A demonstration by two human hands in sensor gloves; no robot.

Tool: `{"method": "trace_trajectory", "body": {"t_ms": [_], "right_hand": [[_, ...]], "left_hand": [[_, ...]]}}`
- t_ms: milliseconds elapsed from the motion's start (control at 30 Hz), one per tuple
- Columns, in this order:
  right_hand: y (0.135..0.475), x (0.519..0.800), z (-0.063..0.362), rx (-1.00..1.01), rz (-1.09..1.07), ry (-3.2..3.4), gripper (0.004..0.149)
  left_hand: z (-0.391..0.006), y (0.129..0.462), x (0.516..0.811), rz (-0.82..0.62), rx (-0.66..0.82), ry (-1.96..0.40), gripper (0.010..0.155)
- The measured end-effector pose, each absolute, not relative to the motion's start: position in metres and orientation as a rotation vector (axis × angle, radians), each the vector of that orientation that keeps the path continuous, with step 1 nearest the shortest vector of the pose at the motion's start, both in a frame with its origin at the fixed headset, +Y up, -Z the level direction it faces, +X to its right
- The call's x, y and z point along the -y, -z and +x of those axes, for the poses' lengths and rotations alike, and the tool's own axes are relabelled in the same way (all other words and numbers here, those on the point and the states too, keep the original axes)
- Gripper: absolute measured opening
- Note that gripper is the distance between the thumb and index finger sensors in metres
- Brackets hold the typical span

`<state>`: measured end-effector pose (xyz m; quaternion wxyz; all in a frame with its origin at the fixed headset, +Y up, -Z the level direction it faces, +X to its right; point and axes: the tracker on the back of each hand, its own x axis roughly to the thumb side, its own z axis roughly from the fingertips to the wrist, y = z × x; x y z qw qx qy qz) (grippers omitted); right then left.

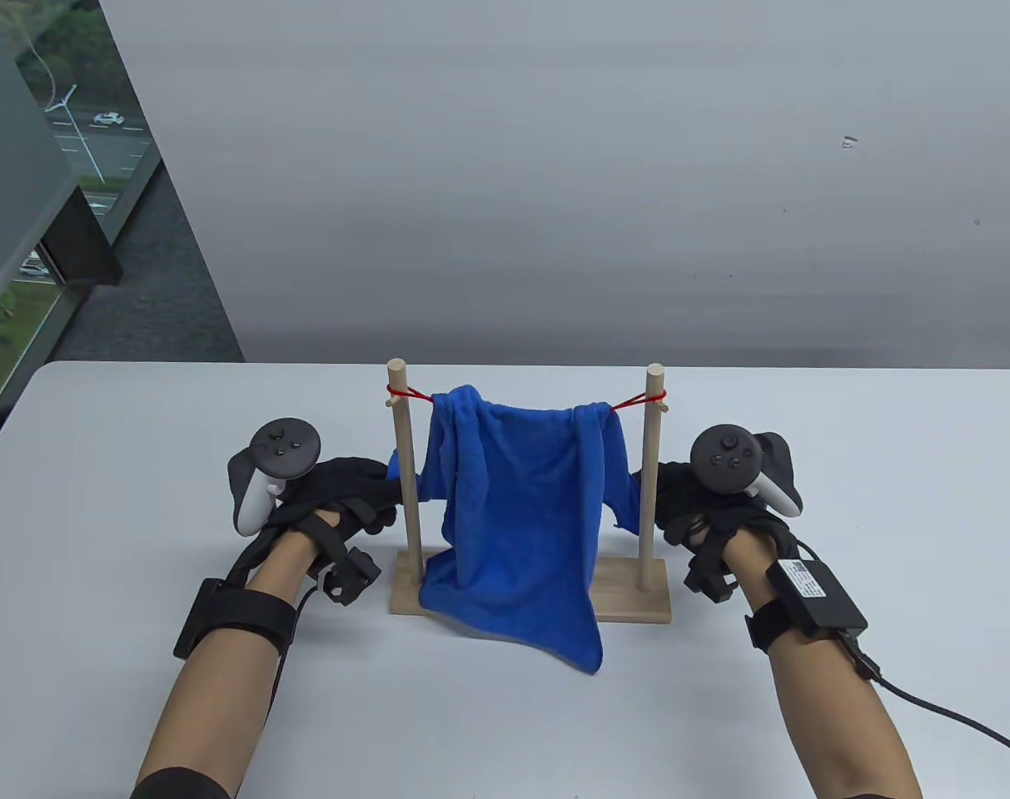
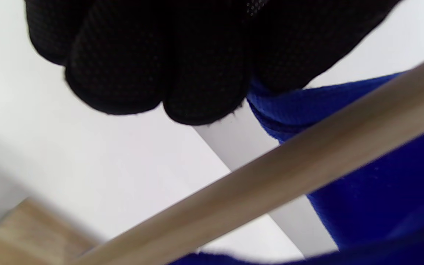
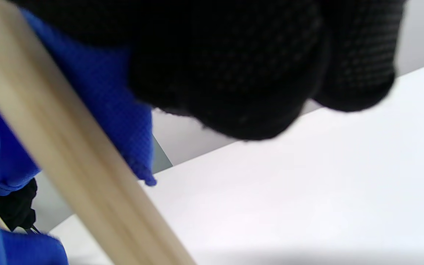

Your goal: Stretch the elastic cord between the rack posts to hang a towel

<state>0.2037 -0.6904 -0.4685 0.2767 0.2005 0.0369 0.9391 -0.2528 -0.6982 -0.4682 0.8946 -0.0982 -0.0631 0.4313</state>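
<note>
A wooden rack (image 1: 629, 595) stands mid-table with a left post (image 1: 405, 466) and a right post (image 1: 650, 466). A red elastic cord (image 1: 631, 404) runs between the post tops. A blue towel (image 1: 521, 516) hangs over it, bunched at the top, its lower corner on the table. My left hand (image 1: 363, 491) holds the towel's left edge beside the left post; in the left wrist view the cloth (image 2: 278, 110) comes out from under my fingers (image 2: 142, 55). My right hand (image 1: 667, 499) holds the towel's right edge by the right post; in the right wrist view my fingers (image 3: 252, 73) close over the cloth (image 3: 116, 110).
The white table (image 1: 138, 433) spreads to both sides and in front of the rack. A grey wall stands close behind it. A black cable (image 1: 946, 707) trails from my right wrist over the table's right side.
</note>
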Motion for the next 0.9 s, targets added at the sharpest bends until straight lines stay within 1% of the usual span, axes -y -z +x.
{"method": "trace_trajectory", "body": {"t_ms": [100,267,700,833,900], "right_hand": [[0.468,0.703,0.203,-0.125,0.504,-2.508,0.043],[0.469,0.717,0.201,-0.155,0.475,-2.552,0.043],[0.475,0.748,0.204,-0.288,0.404,-2.517,0.041],[0.475,0.753,0.202,-0.300,0.411,-2.515,0.042],[0.474,0.752,0.203,-0.282,0.414,-2.502,0.042]], "left_hand": [[-0.254,0.467,0.713,-0.230,0.099,-0.930,0.040],[-0.253,0.465,0.729,-0.263,0.063,-0.916,0.040],[-0.245,0.463,0.756,-0.335,-0.016,-0.856,0.040],[-0.243,0.462,0.763,-0.358,-0.032,-0.876,0.040],[-0.242,0.462,0.764,-0.393,-0.016,-0.904,0.040]]}}
